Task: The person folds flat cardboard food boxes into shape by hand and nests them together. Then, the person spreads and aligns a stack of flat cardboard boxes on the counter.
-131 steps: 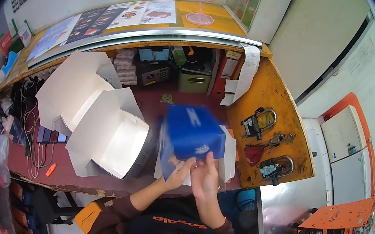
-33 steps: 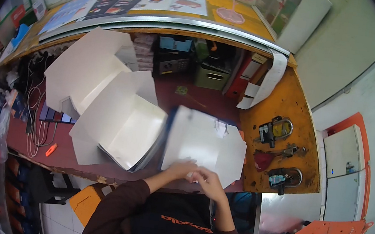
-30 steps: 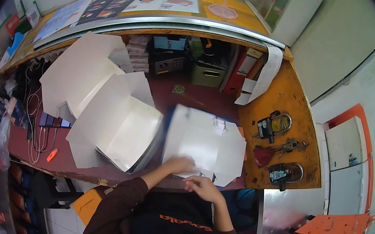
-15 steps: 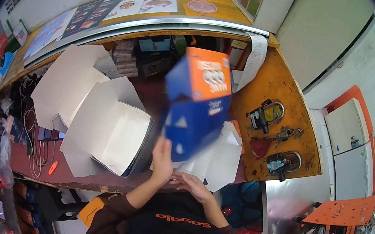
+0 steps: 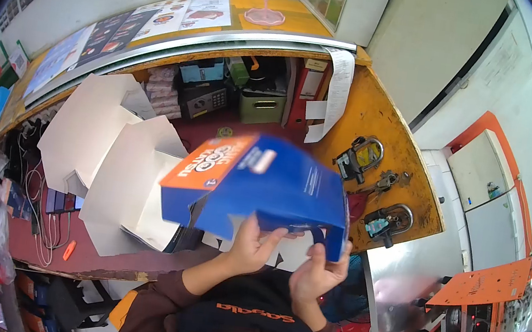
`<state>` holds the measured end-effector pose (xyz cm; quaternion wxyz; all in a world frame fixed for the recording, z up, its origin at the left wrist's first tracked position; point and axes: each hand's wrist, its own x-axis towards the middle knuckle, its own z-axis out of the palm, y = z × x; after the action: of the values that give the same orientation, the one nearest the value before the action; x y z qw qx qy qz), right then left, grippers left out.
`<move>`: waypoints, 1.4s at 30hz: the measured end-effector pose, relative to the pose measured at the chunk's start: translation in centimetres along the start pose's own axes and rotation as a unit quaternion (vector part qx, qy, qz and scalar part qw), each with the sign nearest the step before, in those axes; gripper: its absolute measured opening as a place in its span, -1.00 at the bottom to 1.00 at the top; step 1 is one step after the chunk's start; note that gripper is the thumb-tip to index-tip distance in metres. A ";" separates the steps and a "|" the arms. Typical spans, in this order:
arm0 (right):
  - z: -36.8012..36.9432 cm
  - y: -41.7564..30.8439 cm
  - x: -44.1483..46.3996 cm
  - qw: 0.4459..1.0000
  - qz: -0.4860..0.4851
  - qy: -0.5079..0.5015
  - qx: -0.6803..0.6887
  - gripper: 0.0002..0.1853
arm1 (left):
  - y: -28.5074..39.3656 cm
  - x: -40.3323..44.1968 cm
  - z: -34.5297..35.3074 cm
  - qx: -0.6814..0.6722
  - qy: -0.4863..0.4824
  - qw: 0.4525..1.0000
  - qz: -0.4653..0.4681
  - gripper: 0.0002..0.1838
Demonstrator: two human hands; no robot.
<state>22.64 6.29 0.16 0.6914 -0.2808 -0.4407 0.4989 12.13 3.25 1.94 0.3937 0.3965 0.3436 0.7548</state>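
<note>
A blue and orange folding cardboard food box [image 5: 271, 180] is tilted over the desk, printed side up, with its flaps loose. My left hand [image 5: 250, 248] grips its near lower edge. At the near right end, my right hand [image 5: 321, 274] pinches a blue flap between thumb and fingers. The undersides of both hands' grips are partly hidden by the card. Left of the held box, two opened boxes with white insides, a nearer one [image 5: 117, 180] and a farther one [image 5: 87, 122], stand nested together. White cardboard [image 5: 293, 253] shows beneath the held box, mostly covered.
Two padlocks [image 5: 358, 161] [image 5: 388, 226] and keys [image 5: 388, 181] lie on the wooden panel at right. An orange cutter [image 5: 69, 250] and white cables [image 5: 37, 220] are on the desk at left. A green bin [image 5: 261, 108] and small safe [image 5: 202, 101] sit under the shelf.
The blue box has turned from upright to lying tilted sideways and come lower and nearer. My right hand has moved rightward and taken hold of its end.
</note>
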 end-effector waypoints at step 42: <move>0.0 -1.2 0.0 0.982 0.110 -0.033 0.147 -0.41 | 2.2 0.4 -3.4 -0.226 0.081 0.962 -0.132 -0.54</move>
<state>23.21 5.93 1.11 0.6514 -0.2057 -0.3517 0.6401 8.34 1.91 2.37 0.5404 0.1858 0.2439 0.7835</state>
